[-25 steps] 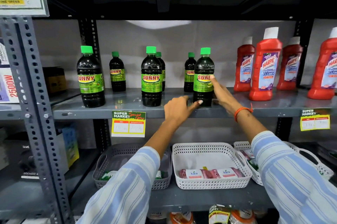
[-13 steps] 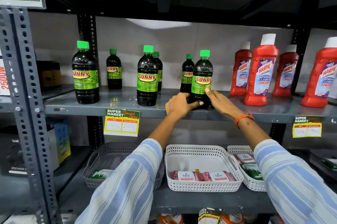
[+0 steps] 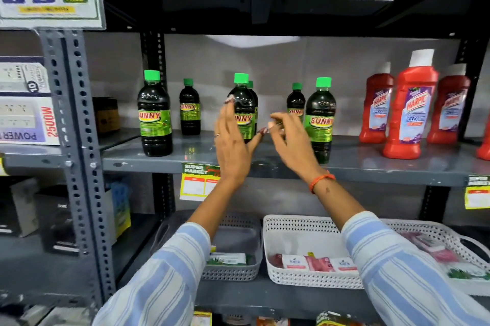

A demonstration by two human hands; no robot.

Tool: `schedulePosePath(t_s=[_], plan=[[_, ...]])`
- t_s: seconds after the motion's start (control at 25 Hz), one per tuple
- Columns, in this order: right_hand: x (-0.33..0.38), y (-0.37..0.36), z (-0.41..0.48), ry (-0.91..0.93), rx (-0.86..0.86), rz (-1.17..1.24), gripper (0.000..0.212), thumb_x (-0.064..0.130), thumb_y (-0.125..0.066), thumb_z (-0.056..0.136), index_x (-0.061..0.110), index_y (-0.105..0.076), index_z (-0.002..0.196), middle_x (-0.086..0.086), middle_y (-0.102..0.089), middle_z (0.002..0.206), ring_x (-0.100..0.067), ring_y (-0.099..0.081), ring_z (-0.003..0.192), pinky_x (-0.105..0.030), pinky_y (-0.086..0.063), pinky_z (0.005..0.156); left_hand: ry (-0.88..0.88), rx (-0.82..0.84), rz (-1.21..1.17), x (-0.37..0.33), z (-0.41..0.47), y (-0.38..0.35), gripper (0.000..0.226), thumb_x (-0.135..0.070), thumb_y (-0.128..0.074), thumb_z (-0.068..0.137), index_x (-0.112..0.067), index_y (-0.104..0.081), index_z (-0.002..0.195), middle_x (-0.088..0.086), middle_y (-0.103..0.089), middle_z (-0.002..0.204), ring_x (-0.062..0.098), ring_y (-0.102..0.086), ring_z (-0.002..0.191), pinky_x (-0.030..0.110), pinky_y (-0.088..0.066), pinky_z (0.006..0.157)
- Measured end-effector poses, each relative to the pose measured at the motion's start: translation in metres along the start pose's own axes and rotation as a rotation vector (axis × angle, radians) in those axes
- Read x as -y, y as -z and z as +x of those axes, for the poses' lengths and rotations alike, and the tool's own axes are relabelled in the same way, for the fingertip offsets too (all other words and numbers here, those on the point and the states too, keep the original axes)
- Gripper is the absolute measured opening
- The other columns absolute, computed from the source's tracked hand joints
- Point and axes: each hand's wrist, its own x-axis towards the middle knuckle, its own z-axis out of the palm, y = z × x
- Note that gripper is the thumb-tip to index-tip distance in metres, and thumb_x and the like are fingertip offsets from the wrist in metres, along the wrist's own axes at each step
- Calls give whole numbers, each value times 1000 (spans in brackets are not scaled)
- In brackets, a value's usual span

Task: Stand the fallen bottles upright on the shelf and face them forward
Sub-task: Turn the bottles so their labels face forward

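Several dark Sunny bottles with green caps stand upright on the grey shelf (image 3: 371, 164). A large one (image 3: 154, 116) stands at the left, a small one (image 3: 189, 108) behind it, a large one (image 3: 245, 103) in the middle and another large one (image 3: 320, 124) to the right, labels facing forward. My left hand (image 3: 233, 140) is raised in front of the middle bottle, fingers spread, holding nothing. My right hand (image 3: 291, 140) hovers just left of the right bottle, fingers apart, not gripping it.
Red Harpic bottles (image 3: 408, 108) stand at the right of the same shelf. A perforated grey upright (image 3: 77, 140) borders the left side. Below are a white basket (image 3: 307, 227) and a grey basket (image 3: 238, 272) with packets. Price tags (image 3: 197, 182) hang on the shelf edge.
Both hands have let go of the right Sunny bottle, lifted off it and moved left toward the middle bottle. The view has moved closer to the shelf.
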Motion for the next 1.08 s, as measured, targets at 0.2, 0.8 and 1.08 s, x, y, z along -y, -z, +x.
schedulePosePath(t_s=[0.2,0.8,1.08], plan=[[12,-42,18,-367,500,141,57,44,-34,99,19,-23,149,-12,-40,151,-32,-40,137,-40,-31,113,428,707,-309,63,26,34,80,-30,-75,80,-6,-32,143,16,-51,137,25,-53,121,38,-42,103],[5,-42,8,-449,363,256,69,51,-39,95,16,-18,151,-13,-37,153,-29,-37,140,-39,-28,114,352,694,-294,63,21,33,62,-39,-74,79,-12,-52,130,5,-62,126,19,-59,113,30,-46,94],[64,-71,-5,107,-338,18,34,26,-44,95,2,-57,116,-16,-54,111,-22,-53,99,-27,-43,89,145,22,132,80,7,74,87,-47,-70,78,-2,-31,142,19,-48,136,29,-43,124,37,-33,105]])
